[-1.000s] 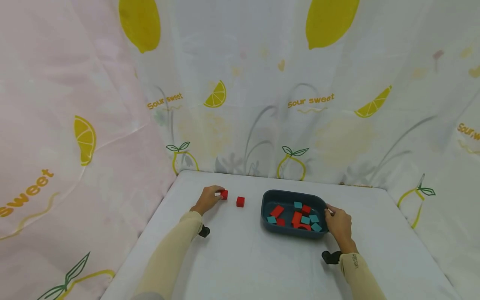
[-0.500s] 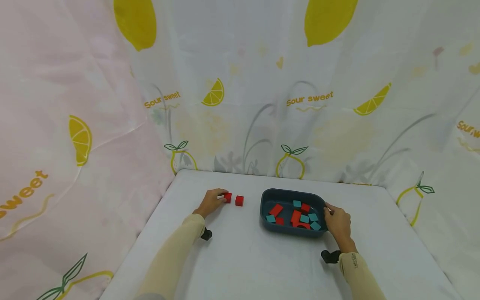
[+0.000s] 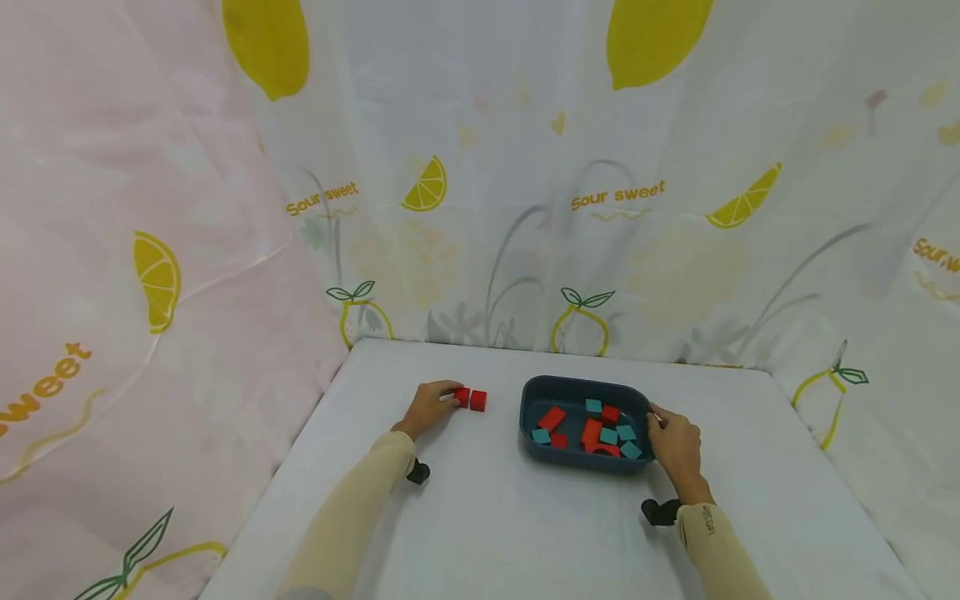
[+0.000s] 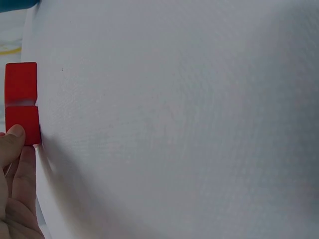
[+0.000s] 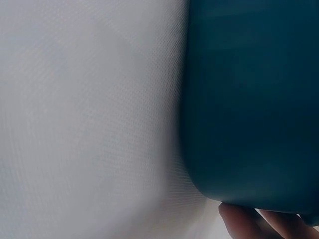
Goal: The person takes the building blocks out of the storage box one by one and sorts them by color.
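My left hand (image 3: pixel 431 407) pinches a small red block (image 3: pixel 463 397) between thumb and fingers on the white tabletop. A second red block (image 3: pixel 478 401) lies just to its right; the left wrist view shows a narrow gap between the held block (image 4: pixel 31 117) and this other block (image 4: pixel 21 82). At the right, my right hand (image 3: pixel 677 446) grips the right end of a dark blue tray (image 3: pixel 577 460). Several red blocks (image 3: pixel 552 418) and teal blocks (image 3: pixel 631 450) lie inside it. The right wrist view shows the tray's outer wall (image 5: pixel 249 109) with fingertips (image 5: pixel 239 219) at its end.
A white cloth covers the table (image 3: pixel 495 517). Behind it and to both sides hang curtains (image 3: pixel 480 250) printed with lemons. A black wrist camera mount (image 3: pixel 660 512) sits at my right wrist, another mount (image 3: pixel 418 472) at my left.
My left hand has slid the red block rightward across the table, up close to the second red block. The right hand and the tray have stayed in place.
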Tool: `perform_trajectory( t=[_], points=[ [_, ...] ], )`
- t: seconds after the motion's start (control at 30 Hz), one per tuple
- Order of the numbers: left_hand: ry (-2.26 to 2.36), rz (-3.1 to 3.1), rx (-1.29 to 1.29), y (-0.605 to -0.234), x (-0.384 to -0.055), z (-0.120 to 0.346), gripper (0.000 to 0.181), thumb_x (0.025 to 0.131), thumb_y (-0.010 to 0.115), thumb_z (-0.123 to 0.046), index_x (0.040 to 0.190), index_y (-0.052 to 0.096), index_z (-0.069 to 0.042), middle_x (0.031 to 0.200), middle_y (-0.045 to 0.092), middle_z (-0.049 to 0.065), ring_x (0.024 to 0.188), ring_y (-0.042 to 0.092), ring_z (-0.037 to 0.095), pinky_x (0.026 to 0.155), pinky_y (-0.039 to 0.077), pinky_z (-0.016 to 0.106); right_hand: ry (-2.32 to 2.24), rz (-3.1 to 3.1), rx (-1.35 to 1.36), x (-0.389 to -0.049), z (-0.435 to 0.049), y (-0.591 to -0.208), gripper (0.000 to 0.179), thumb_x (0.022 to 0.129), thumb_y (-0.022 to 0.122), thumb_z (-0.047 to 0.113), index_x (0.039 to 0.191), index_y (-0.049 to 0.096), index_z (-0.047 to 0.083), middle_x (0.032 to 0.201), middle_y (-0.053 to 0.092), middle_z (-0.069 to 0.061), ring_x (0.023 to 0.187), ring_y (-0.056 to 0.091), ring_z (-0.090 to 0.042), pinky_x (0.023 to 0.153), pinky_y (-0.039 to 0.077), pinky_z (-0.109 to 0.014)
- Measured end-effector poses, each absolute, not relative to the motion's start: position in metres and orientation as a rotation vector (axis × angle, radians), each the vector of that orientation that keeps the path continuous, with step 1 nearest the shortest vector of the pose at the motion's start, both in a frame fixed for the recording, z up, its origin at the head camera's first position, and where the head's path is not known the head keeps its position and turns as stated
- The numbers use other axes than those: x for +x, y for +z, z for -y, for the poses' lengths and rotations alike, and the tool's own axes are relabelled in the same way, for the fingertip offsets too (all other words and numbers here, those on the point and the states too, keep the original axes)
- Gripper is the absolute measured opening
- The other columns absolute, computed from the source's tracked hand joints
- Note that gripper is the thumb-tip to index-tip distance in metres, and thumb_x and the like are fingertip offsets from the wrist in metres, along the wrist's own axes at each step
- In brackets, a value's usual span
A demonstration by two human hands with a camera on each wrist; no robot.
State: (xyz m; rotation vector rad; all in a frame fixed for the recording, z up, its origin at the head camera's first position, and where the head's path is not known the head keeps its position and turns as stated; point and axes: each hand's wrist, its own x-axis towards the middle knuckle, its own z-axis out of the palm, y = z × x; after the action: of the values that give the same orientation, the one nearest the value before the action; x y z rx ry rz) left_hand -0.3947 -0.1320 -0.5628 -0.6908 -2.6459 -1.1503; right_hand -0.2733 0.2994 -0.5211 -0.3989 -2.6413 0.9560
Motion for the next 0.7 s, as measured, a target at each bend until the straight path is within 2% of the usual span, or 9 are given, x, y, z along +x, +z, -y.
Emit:
perform_trajectory(
  t=[0.37,0.57,0.7],
  points=[
    [-1.212,2.664,-0.701,-0.563,-0.393,0.13,0.036,0.084,0.075,-0.002,0.119,0.068,-0.002,0.118,0.068,0.013,0.112,0.062,0.028,0.099,0.047,0.042,0.953,2.634,-0.395,-0.274,-0.299,-0.518,0.037,0.099,0.053,0.018,0.13,0.06,0.001,0.107,0.067,-0.027,0.076,0.058,-0.029,0.055,0.047,-0.037],
    [-1.237,2.713,-0.722,-0.557,-0.39,0.133,0.053,0.084,0.076,-0.006,0.133,0.058,-0.002,0.13,0.06,0.016,0.114,0.061,0.03,0.096,0.049,0.044,0.966,2.662,-0.429,-0.272,-0.298,-0.519,0.038,0.099,0.052,0.019,0.132,0.059,0.001,0.107,0.067,-0.027,0.075,0.055,-0.028,0.053,0.044,-0.033],
    [-1.302,2.679,-0.73,-0.548,-0.394,0.127,0.056,0.087,0.075,-0.012,0.138,0.054,-0.003,0.134,0.057,0.015,0.115,0.059,0.03,0.093,0.051,0.041,0.961,2.663,-0.429,-0.272,-0.299,-0.519,0.037,0.099,0.052,0.019,0.132,0.059,0.002,0.109,0.066,-0.027,0.076,0.056,-0.028,0.054,0.044,-0.034]
  ],
)
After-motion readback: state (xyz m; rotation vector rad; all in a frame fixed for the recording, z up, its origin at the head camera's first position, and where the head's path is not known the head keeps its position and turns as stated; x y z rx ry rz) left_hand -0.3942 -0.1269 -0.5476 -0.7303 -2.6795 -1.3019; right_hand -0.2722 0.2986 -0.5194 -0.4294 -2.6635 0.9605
